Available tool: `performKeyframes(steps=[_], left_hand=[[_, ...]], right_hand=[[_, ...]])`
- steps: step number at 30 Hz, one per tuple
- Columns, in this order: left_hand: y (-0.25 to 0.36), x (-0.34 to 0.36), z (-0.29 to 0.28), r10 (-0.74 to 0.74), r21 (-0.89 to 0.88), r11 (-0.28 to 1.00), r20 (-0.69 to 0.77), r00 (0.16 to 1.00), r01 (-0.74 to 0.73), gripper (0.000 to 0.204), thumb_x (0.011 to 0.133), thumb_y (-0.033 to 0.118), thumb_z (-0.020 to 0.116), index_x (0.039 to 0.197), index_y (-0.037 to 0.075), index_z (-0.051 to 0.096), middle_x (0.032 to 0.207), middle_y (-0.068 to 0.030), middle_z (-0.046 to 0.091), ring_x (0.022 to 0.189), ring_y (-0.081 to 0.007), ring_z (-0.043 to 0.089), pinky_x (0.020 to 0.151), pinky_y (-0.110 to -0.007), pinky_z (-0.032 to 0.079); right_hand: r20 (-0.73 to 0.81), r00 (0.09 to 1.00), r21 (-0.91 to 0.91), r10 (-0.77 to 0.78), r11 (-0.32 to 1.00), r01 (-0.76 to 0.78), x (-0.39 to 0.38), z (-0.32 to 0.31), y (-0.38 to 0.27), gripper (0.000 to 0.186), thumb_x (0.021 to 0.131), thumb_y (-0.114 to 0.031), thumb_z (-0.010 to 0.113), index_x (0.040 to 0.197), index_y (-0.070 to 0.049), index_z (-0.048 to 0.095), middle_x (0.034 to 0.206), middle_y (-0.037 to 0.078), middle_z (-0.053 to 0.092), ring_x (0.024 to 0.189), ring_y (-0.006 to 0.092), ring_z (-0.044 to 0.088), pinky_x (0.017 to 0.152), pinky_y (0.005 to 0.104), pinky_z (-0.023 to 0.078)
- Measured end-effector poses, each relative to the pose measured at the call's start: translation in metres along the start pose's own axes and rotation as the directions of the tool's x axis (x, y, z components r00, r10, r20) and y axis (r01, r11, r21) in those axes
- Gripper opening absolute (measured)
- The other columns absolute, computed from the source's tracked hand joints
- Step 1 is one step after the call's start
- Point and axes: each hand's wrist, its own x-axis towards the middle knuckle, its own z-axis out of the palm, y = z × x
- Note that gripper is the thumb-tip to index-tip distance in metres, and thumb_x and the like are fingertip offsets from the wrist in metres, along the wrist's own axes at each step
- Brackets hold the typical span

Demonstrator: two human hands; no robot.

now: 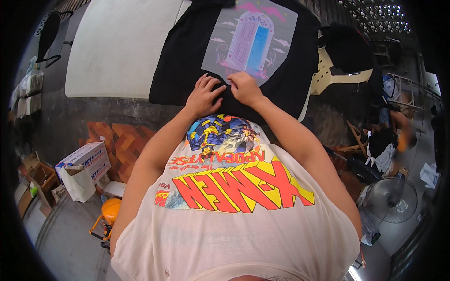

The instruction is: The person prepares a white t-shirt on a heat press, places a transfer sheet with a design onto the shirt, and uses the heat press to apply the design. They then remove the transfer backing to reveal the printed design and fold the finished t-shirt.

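A black garment [178,70] lies spread over a pale board at the table's near edge. On it rests a greyish, see-through print sheet [218,44] picturing a lilac door standing ajar on blue, with pink and white clouds. My left hand [205,96] lies on the black cloth just below the sheet's lower left corner, fingers apart and slightly bent. Close to its right, my right hand [244,89] is closed, thumb and forefinger drawn together at the sheet's lower edge. Whatever it pinches, cloth or sheet edge, is too small to make out.
A wide white board [112,51] covers the table's left side. Beyond the garment's right stands a cream plastic chair [328,77]. At lower left are a white carton [91,159] and an orange machine [111,210]; at lower right, a fan [393,200] near another person [401,126].
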Motion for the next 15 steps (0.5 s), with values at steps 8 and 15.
performKeyframes(steps=[8,15], left_hand=[[-0.005,0.004,-0.004,-0.238,-0.041,0.971,-0.256,0.937,0.236,0.033,0.079,0.003,0.071,0.111,0.006,0.065,0.117,-0.0107,0.062,0.119,-0.0321,0.056,0.106,-0.046,0.037],[0.002,0.006,0.005,-0.357,0.184,0.907,-0.141,0.923,0.379,0.05,0.092,0.031,0.067,0.141,0.024,0.06,0.156,-0.0085,0.044,0.148,-0.0312,0.033,0.119,-0.051,0.021]], right_hand=[[0.057,0.994,-0.25,-0.091,0.963,0.103,0.043,0.017,-0.018,0.029,0.079,-0.011,0.072,0.107,-0.007,0.066,0.095,0.013,0.067,0.098,0.0348,0.064,0.087,0.045,0.053],[0.02,0.871,0.209,0.491,0.85,-0.483,0.043,0.024,-0.001,0.029,0.087,-0.007,0.069,0.115,-0.002,0.068,0.098,0.016,0.075,0.074,0.0251,0.071,0.064,0.037,0.056]])
